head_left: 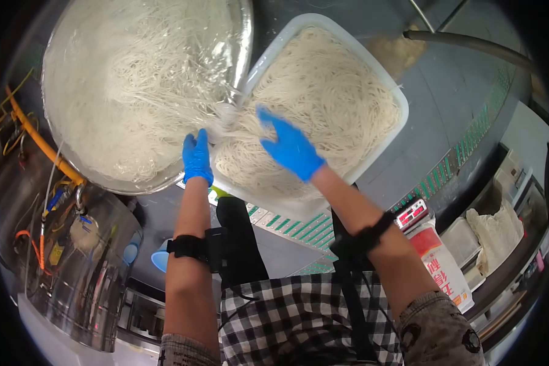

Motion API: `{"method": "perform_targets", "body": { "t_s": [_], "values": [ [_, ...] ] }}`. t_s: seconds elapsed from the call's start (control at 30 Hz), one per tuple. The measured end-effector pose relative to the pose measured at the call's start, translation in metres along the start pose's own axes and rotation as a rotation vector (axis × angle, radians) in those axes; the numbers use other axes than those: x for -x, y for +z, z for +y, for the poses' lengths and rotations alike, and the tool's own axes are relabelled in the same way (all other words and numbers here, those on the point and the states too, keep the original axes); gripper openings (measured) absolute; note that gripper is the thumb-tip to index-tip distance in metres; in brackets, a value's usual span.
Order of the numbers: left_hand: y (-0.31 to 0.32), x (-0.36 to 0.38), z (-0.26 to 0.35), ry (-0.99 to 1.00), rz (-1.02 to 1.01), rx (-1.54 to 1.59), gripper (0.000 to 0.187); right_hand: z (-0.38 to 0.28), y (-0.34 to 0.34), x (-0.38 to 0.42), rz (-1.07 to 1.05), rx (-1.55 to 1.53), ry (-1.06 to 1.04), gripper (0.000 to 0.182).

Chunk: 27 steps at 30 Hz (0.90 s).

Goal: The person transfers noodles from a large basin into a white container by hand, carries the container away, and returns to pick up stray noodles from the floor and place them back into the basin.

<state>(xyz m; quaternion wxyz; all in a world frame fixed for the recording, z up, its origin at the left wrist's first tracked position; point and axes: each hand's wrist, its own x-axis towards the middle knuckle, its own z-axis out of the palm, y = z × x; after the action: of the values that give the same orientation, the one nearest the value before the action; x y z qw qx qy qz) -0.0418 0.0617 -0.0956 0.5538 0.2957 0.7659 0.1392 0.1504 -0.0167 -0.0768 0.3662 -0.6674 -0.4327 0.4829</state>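
Both hands are in blue gloves and up at the noodles; the left hand (197, 157) sits at the seam where the big round metal basin (245, 43) meets the white plastic tub (389, 82), its fingers curled in toward a wet bundle of white noodles (226, 122) that bridges the two rims; whether it actually grips the strands I cannot tell, the bundle is blurred right there. The right hand (291, 148) hovers over the tub with fingers spread wide and nothing in its grasp, its palm just above the heap of noodles in the tub (329, 97). The basin holds its own loose mass of noodles in water (134, 85), glistening and spread thin; the tub's heap looks denser and drier. Both forearms carry black straps, and a checked apron (299, 317) fills the bottom of the view. Off to the left stands a shiny steel pot (85, 287) with orange and yellow cables (39, 143) running past it; to the right, a small scale with a red display (412, 213) beside a red-and-white bag (442, 262).
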Motion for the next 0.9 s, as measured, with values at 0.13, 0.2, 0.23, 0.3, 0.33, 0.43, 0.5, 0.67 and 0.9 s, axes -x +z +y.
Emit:
{"method": "perform_targets", "body": {
  "t_s": [0.13,0.2,0.23,0.3,0.33,0.43,0.5,0.67,0.9],
  "values": [
    [0.009,-0.018,-0.002,-0.057,-0.178,0.203,0.066,0.005,0.027,-0.079,-0.167,-0.429,0.428,0.052],
    [0.016,-0.015,0.006,-0.074,-0.158,0.267,0.054,0.008,0.05,-0.074,-0.414,-0.689,0.684,0.052],
    [0.02,-0.01,0.01,-0.089,-0.147,0.334,0.042,0.007,0.061,-0.06,-0.488,-0.701,0.72,0.052],
    [0.023,-0.001,0.018,-0.059,-0.229,0.449,0.04,0.012,0.083,-0.046,-0.516,-0.635,0.81,0.045],
    [0.021,0.006,0.023,-0.089,-0.309,0.488,0.041,0.009,0.089,-0.044,-0.545,-0.57,0.899,0.039],
    [0.009,0.013,0.024,-0.105,-0.432,0.483,0.049,0.005,0.09,-0.05,-0.729,-0.261,0.874,0.026],
    [0.002,0.031,0.026,-0.067,-0.318,0.257,0.056,-0.005,0.081,-0.036,-0.593,-0.226,0.845,0.025],
    [-0.007,0.069,0.016,-0.221,-0.427,0.699,0.061,-0.075,0.02,0.005,-0.925,0.14,0.402,0.033],
    [0.0,0.05,0.092,-0.355,-0.71,0.953,0.05,-0.129,-0.051,0.106,-0.967,0.498,-0.318,0.007]
  ]
}}
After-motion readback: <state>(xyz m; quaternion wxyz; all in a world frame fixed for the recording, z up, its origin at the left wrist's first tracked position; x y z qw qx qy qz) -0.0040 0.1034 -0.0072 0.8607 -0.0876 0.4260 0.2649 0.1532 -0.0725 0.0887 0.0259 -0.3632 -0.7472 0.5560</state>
